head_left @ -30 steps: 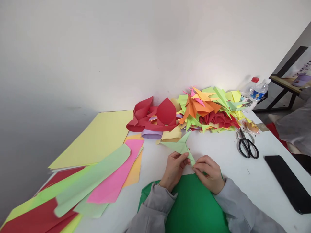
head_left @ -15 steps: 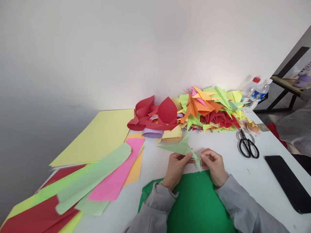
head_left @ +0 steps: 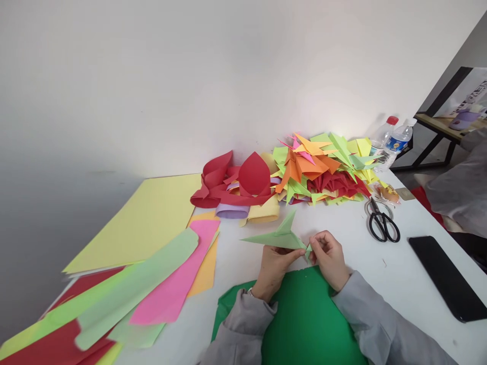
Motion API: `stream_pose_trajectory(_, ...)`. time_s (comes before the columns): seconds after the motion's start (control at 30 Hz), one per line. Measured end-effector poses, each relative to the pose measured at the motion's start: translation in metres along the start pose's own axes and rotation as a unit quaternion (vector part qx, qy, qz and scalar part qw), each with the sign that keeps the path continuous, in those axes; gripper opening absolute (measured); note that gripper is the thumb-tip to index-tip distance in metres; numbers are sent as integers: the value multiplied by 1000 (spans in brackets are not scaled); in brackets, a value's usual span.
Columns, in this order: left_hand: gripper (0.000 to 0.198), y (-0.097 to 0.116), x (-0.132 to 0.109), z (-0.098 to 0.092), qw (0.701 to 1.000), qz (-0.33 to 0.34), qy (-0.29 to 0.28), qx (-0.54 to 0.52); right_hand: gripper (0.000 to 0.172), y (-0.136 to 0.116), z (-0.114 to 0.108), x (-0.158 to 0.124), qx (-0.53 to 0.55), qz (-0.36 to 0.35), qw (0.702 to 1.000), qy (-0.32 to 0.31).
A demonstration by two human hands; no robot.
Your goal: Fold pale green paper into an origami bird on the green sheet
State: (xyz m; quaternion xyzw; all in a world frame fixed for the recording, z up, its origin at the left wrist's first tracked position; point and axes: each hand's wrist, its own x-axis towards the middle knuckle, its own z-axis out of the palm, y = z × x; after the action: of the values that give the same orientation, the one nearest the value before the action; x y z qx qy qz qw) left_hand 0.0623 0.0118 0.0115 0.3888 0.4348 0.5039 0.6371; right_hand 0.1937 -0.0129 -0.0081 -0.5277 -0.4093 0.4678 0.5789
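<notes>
A pale green folded paper bird (head_left: 279, 237), its long pointed parts spreading left and up, is held above the table by both hands. My left hand (head_left: 276, 266) grips its body, thumb on top and fingers underneath. With thumb and index finger, my right hand (head_left: 329, 256) pinches the small folded tip at the bird's right end. Below the hands lies a large sheet of green paper (head_left: 304, 309), partly covered by my grey sleeves.
Behind the hands are rolled red paper pieces (head_left: 254, 175) and a heap of colourful folded paper (head_left: 312, 167). Paper strips (head_left: 152, 279) and a yellow sheet (head_left: 140, 218) lie left. Scissors (head_left: 384, 225), a black phone (head_left: 449, 279) and plastic bottles (head_left: 397, 142) are right, near a person's grey sleeve (head_left: 456, 187).
The bird's right tip has been bent and now sits between my right fingers, where it hung pointing down before. The camera view has turned slightly to the right.
</notes>
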Motion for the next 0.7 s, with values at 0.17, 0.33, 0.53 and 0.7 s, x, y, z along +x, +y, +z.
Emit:
stream_pose_trajectory(0.17, 31, -2, -1, 0, 1000, 5, 3, 9, 38, 1, 0, 0, -7, 0, 1000, -5)
stream_pose_trajectory(0.33, 24, -7, 3, -4, 1000, 9, 12, 9, 40, -2, -1, 1, -15, 8, 999, -28)
stream_pose_trajectory(0.53, 23, -11, 6, -8, 1000, -4, 18, -7, 42, 0, -4, 2, -51, 11, 995, -80)
stream_pose_trajectory(0.7, 26, -10, 5, -7, 1000, -18, 16, -19, 44, 2, -4, 3, -71, 7, 994, -87)
